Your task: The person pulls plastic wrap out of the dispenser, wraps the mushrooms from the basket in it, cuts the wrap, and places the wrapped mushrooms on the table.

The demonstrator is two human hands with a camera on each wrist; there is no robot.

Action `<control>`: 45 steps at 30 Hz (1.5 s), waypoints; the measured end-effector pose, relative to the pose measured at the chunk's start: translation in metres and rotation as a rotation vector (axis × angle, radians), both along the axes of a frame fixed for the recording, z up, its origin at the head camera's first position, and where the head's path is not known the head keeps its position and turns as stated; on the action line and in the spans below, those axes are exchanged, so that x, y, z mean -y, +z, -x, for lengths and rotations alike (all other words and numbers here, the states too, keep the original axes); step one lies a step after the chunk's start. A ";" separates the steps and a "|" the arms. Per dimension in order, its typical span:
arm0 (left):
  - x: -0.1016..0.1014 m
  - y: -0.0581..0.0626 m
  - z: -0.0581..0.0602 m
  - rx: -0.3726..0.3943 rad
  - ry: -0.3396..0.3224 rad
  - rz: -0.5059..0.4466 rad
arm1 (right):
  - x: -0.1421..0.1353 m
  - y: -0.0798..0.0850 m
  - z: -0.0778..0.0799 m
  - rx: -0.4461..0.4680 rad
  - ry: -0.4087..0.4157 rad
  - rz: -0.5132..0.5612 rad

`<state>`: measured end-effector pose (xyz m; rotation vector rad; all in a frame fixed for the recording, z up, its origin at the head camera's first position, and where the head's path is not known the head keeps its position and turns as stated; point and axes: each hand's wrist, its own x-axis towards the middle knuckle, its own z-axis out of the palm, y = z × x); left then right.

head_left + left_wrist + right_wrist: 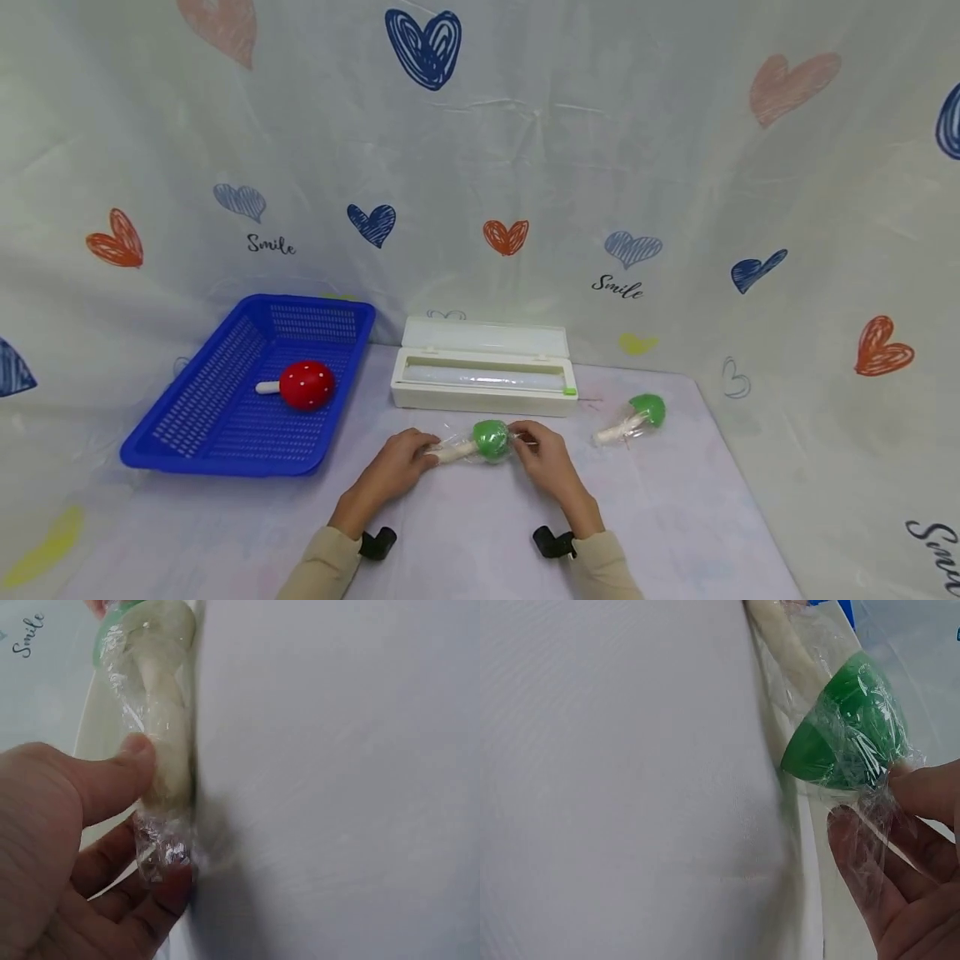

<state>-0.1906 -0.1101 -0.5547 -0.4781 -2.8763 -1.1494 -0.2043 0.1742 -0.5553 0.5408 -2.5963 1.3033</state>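
Shows film-wrapped, green-capped mushroom [480, 442] lying crosswise before white dispenser [483, 400], pointing cap [847, 727] right (slanting slightly nearer at the stem [456, 452]), gripped at either end by left hand [397, 461] and right hand [547, 456].

"Smile" printed on the backdrop [480, 158]

In the head view, black handwriting-style letters with a capital S spell the same English word on the hanging backdrop. The first print [272, 244], left of centre, reads "Smile" and runs nearly level. The second print [617, 287], right of centre, also reads "Smile" and slopes gently down to the right. The third print [936, 550], larger and low at the far right, slants steeply downward; "Smi" can be read before the picture's edge cuts it off. In the left wrist view, a fourth print [28, 634] at top left reads "Smile", turned so that it climbs upward
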 end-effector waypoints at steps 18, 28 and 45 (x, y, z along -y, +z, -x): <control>0.002 -0.002 -0.006 -0.018 0.135 -0.130 | 0.013 -0.006 -0.001 0.036 -0.106 0.136; 0.004 -0.002 -0.008 0.056 0.094 -0.192 | 0.014 -0.010 -0.005 0.089 -0.126 0.142; -0.009 -0.006 -0.008 0.028 0.222 -0.246 | 0.000 -0.007 -0.006 0.186 -0.133 0.086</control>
